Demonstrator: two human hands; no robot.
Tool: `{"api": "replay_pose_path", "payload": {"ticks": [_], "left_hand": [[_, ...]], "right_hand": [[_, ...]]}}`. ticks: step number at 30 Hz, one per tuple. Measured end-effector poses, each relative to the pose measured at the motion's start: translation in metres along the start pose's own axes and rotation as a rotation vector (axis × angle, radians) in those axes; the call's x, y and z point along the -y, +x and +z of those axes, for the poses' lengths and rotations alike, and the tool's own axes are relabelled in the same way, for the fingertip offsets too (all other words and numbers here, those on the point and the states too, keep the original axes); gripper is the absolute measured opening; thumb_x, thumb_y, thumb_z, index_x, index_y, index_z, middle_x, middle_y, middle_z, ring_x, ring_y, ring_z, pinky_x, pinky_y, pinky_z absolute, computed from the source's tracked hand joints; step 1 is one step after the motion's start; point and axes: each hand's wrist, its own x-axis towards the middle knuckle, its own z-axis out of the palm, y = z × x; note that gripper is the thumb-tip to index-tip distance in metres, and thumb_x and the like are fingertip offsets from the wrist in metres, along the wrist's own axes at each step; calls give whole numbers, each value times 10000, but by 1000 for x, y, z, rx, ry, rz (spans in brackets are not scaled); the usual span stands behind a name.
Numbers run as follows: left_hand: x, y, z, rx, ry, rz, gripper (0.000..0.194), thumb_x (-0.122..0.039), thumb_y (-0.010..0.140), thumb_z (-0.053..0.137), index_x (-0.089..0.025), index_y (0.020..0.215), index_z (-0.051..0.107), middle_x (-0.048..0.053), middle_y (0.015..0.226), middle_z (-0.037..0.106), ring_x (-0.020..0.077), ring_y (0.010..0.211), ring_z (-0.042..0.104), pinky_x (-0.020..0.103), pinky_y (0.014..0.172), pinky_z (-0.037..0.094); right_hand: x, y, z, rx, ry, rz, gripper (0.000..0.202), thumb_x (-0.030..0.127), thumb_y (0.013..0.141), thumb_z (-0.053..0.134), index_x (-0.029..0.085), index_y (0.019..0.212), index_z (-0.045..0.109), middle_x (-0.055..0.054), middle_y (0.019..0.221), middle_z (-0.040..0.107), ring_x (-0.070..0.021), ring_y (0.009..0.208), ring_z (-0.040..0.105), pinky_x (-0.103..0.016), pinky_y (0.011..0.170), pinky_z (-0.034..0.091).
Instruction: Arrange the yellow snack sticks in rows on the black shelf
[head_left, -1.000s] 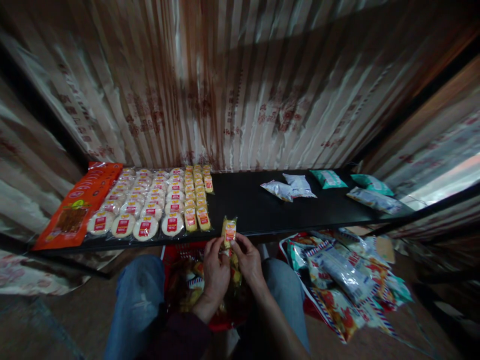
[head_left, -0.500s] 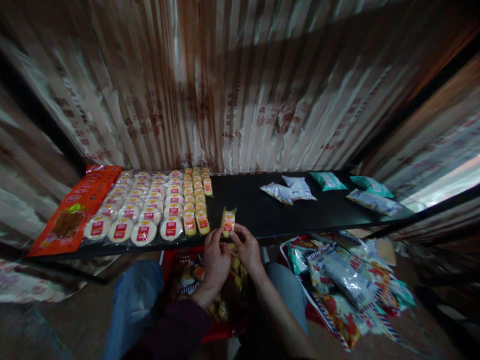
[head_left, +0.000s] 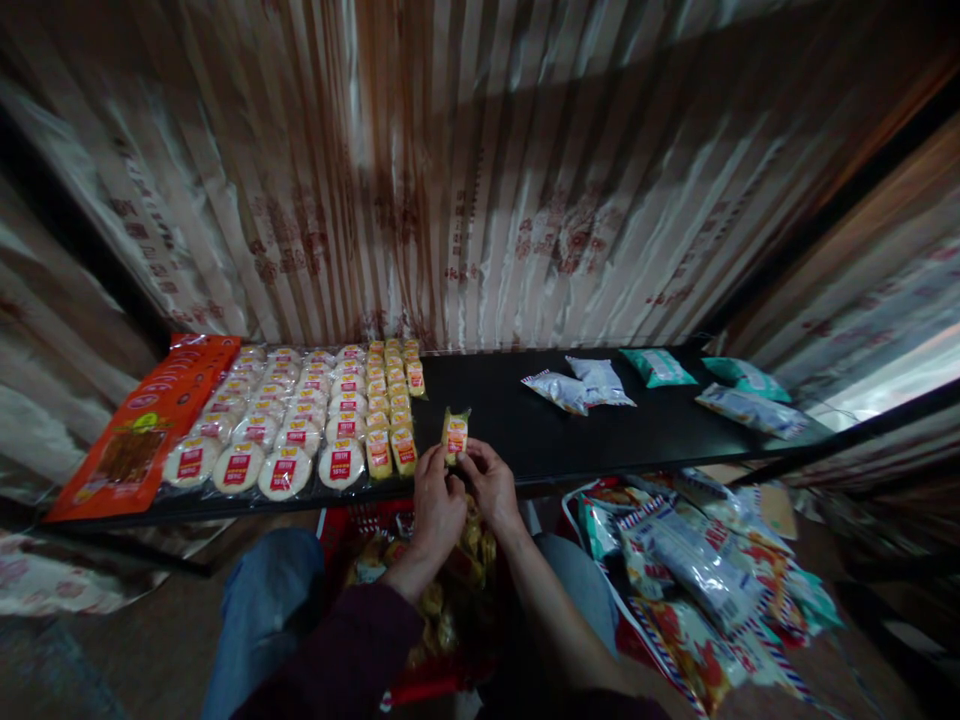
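Observation:
Between both hands I hold a small yellow snack packet (head_left: 454,436) with a red and white label, upright over the front edge of the black shelf (head_left: 480,405). My left hand (head_left: 437,505) pinches its left side and my right hand (head_left: 491,488) its right side; the fingers of both are closed on it. Just left of the packet stand rows of matching yellow packets (head_left: 380,452). Beyond them lie rows of round white rice crackers (head_left: 342,463) in clear wrappers with red labels. Below my hands, a red basket (head_left: 431,688) holds more yellow packets.
A large orange bag (head_left: 142,430) lies at the shelf's left end. Silver-white bags (head_left: 600,381) and teal bags (head_left: 657,367) lie toward the right. A second basket (head_left: 626,620), heaped with snack bags, stands by my right knee. A striped curtain (head_left: 480,200) hangs behind.
My hands and the yellow packet have risen very slightly. The view has shifted a little; the things on the shelf keep their arrangement.

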Motion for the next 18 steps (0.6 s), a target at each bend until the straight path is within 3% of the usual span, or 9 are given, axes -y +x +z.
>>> {"api": "replay_pose_path", "payload": {"ticks": [8, 14, 18], "left_hand": [[-1, 11, 4, 55, -66, -61, 565, -40, 728, 440, -132, 1280, 520, 131, 1427, 434, 227, 1283, 462, 364, 1081, 399], [-2, 20, 9, 67, -61, -56, 600, 2, 699, 425, -156, 1269, 531, 96, 1410, 468, 203, 1321, 418, 352, 1126, 340], [-3, 28, 11, 79, -46, -60, 615, 4, 688, 433, -112, 1286, 514, 134, 1425, 446, 224, 1323, 416, 362, 1126, 337]], "right_hand": [[-6, 19, 4, -34, -84, -43, 299, 406, 756, 619, 197, 960, 682, -54, 887, 720, -213, 841, 657, -356, 819, 515], [-12, 32, 9, -46, -112, -80, 259, 365, 754, 610, 197, 938, 682, -52, 876, 714, -204, 809, 658, -343, 795, 521], [-15, 41, 12, -24, -116, -83, 247, 348, 753, 595, 198, 934, 670, -50, 875, 705, -202, 801, 657, -342, 791, 522]]}}
